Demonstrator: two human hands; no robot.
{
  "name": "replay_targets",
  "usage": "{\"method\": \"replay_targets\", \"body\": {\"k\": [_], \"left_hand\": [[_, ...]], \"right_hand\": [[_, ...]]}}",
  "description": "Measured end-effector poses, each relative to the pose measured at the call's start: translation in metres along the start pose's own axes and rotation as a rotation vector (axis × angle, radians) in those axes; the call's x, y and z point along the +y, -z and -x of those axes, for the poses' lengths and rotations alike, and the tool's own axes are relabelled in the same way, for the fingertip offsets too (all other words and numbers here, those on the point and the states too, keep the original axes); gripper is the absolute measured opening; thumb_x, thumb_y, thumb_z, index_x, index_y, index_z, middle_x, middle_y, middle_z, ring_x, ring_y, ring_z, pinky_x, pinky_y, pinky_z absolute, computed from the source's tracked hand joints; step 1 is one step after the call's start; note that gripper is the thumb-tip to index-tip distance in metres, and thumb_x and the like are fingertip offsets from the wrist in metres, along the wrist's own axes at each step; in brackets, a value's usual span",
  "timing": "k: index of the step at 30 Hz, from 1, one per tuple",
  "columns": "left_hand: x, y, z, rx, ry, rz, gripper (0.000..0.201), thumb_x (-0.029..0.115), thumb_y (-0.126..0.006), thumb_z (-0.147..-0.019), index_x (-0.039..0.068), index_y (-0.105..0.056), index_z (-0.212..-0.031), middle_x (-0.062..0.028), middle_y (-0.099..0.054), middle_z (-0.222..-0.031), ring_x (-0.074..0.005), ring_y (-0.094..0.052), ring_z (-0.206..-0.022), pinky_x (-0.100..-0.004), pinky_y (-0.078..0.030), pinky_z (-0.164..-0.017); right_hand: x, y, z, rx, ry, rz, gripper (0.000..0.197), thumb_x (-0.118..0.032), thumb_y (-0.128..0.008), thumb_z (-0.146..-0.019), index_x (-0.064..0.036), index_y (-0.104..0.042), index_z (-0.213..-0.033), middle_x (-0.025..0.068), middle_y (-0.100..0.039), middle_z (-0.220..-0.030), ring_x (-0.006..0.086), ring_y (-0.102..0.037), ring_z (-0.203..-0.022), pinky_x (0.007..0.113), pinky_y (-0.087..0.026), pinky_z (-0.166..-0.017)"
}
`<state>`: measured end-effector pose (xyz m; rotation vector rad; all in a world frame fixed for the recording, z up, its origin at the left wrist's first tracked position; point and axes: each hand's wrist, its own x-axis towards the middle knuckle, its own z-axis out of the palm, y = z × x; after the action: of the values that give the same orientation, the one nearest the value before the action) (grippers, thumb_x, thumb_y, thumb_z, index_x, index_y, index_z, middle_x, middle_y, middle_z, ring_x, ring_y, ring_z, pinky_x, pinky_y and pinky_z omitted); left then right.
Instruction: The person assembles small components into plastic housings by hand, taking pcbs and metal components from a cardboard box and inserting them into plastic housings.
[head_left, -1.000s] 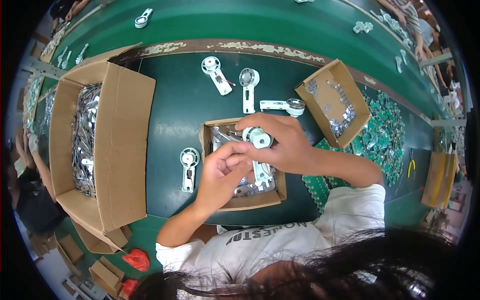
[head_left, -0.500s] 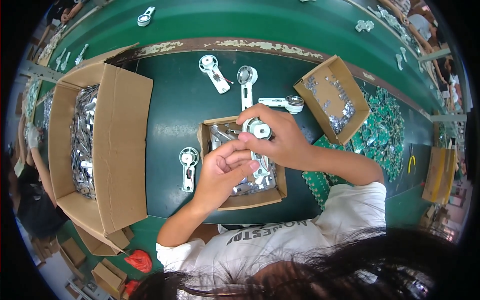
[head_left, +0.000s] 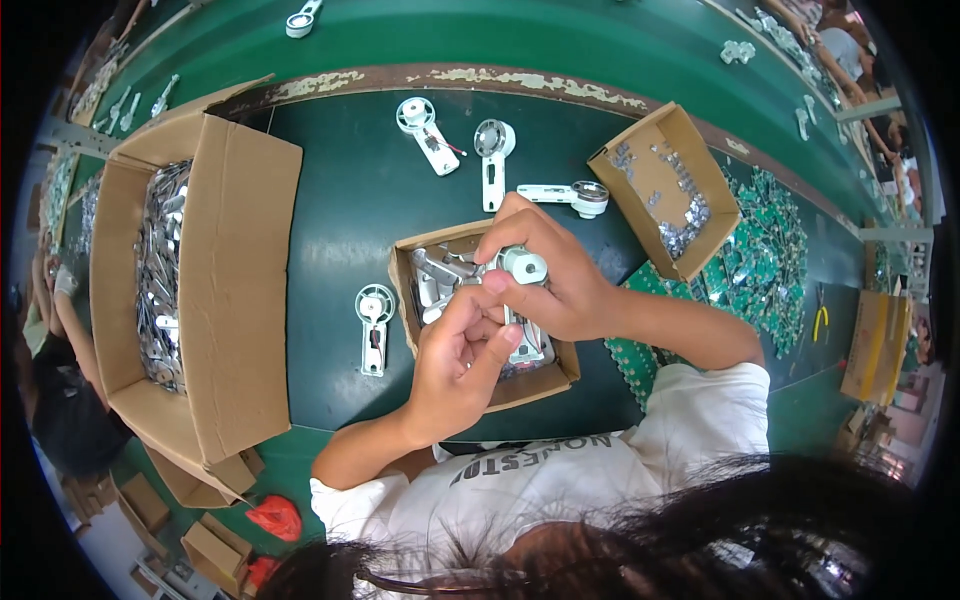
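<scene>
Over a small open carton [head_left: 545, 388] of grey metallic-looking parts, both my hands hold a white handheld fan body [head_left: 524, 266]. Its round head, with a white hub, points away from me, and its handle slants down toward me with thin wires inside. My right hand [head_left: 560, 280] wraps round the head, thumb and fingers closed on it. My left hand [head_left: 462, 365] pinches at the handle's left side, fingers curled; what lies between its fingertips is hidden. Left of the carton rests a similar fan half [head_left: 374, 330]. Beyond lie more fan bodies [head_left: 494, 165].
A large carton [head_left: 245, 290] of metal strips stands at left. At right are a shallow box [head_left: 662, 185] of small shiny pieces, heaped green circuit boards [head_left: 765, 265] and yellow-handled pliers [head_left: 821, 318]. A raised ledge [head_left: 450, 77] separates the far green belt. Another person [head_left: 75, 400] sits at left.
The fan's head has tilted in my hands, so the hub now faces more to the right. Both hands keep hold of it. On the far belt, a fan part has shifted slightly.
</scene>
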<state>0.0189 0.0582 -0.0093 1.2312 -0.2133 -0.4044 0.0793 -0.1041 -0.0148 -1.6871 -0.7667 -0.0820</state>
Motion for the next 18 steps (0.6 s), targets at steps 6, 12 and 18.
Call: {"method": "replay_targets", "body": {"k": [6,12,18], "left_hand": [[-0.004,0.001,0.001,0.003,-0.114,-0.107,0.030,0.000,-0.050,-0.093,-0.004,-0.042,-0.123,-0.0025,-0.052,-0.087,-0.0042,-0.048,-0.074,-0.0194,-0.043,-0.065],[-0.020,0.005,-0.007,0.133,-0.160,-0.070,0.036,-0.005,-0.048,-0.092,0.001,-0.026,-0.120,-0.0118,-0.056,-0.093,-0.0112,-0.053,-0.078,-0.0243,-0.047,-0.071],[-0.014,0.001,-0.004,0.091,-0.218,-0.077,0.046,-0.006,-0.050,-0.090,0.007,-0.018,-0.120,-0.0162,-0.059,-0.099,-0.0133,-0.057,-0.083,-0.0251,-0.048,-0.074]], "right_hand": [[-0.006,0.001,-0.003,-0.032,-0.019,-0.047,0.020,-0.010,-0.060,-0.088,-0.0058,-0.050,-0.104,0.0062,-0.051,-0.090,0.0156,-0.047,-0.081,0.031,-0.039,-0.072],[-0.029,0.028,-0.014,-0.283,-0.795,-0.333,0.034,-0.016,-0.060,-0.091,-0.0068,-0.041,-0.117,0.0026,-0.047,-0.101,0.0062,-0.049,-0.088,0.021,-0.043,-0.072],[-0.033,0.034,-0.009,-0.318,-0.624,-0.193,0.030,-0.016,-0.059,-0.092,-0.0066,-0.043,-0.116,0.0019,-0.048,-0.098,0.0064,-0.048,-0.086,0.024,-0.042,-0.071]]}}
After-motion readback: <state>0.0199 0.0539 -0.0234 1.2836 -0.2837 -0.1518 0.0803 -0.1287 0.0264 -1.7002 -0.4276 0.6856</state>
